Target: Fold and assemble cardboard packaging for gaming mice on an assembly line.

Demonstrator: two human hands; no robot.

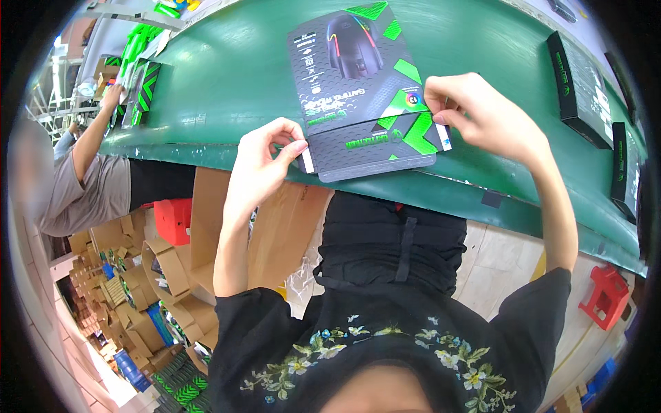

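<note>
A black and green printed mouse box point(365, 82) lies on the green table in front of me, its cardboard partly unfolded. Its end panel and tuck flap point(379, 168) point toward me at the table's near edge. On the left, my left hand point(270, 151) is closed, thumb and fingers pinching the small side flap there. My right hand point(471, 113) pinches the opposite side flap near the box's right corner. Whitish strips show on both side flaps beside the fingertips.
Black boxes point(578, 89) stand at the right of the green table point(220, 76). Another person point(82, 165) works at the far left beside green-marked boxes point(143, 93). Below are open cartons point(172, 268), a red bin point(172, 221) and a red stool point(606, 297).
</note>
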